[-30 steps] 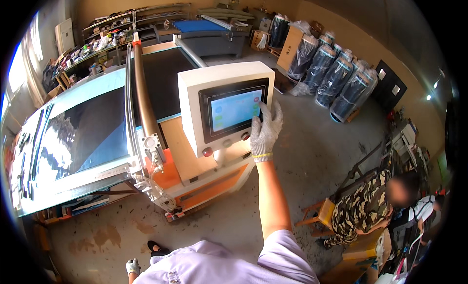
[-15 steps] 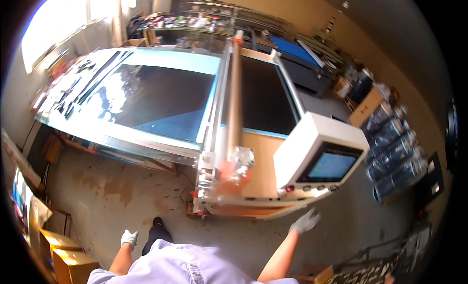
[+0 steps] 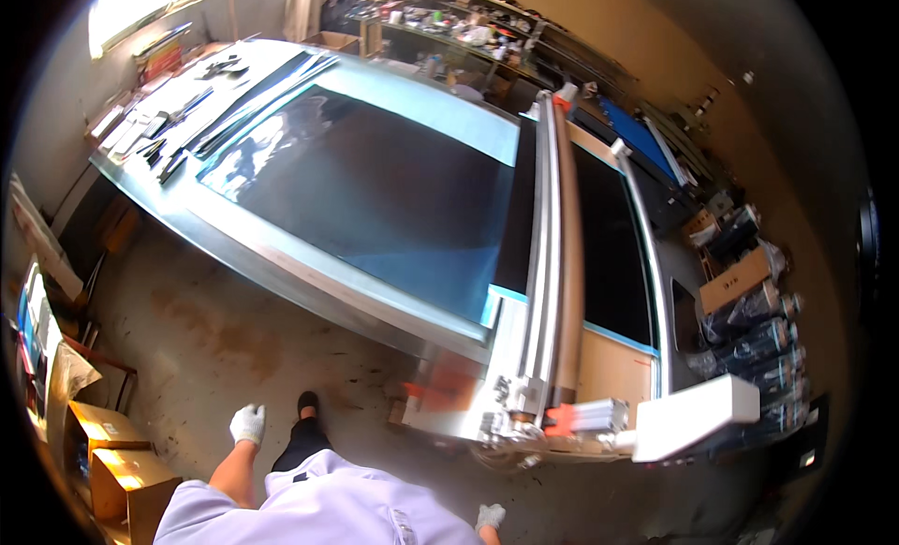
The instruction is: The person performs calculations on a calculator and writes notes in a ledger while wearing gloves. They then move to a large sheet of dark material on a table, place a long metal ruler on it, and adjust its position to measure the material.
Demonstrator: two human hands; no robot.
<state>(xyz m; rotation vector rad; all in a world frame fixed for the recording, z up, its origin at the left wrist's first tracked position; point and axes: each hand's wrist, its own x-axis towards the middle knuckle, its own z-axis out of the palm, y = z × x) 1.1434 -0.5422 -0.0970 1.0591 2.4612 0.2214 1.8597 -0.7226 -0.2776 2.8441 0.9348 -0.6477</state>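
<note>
My left hand [image 3: 248, 423], in a pale knit glove, hangs over the floor left of my body. Its fingers look curled, and nothing shows in them. My right hand [image 3: 490, 517], gloved too, is low at the lower edge beside my shirt; its fingers are too small and blurred to read. Neither hand touches the machine. Ahead stands a long table machine with a large dark glossy sheet [image 3: 403, 189] lying on its bed. A brown roller [image 3: 567, 264] and metal rail [image 3: 540, 273] cross it. At its near right end is a white control box [image 3: 698, 419].
Dark strips [image 3: 248, 100] and small items lie at the table's far left. Cardboard boxes [image 3: 136, 479] stand at lower left. Plastic-wrapped dark rolls [image 3: 763, 344] are stacked at right. Cluttered shelves [image 3: 468, 35] line the back. Concrete floor [image 3: 225, 311] lies between me and the table.
The view has turned left, so the machine sits farther right and tilted. My right hand has dropped from near the control box to my side. The box's screen no longer shows.
</note>
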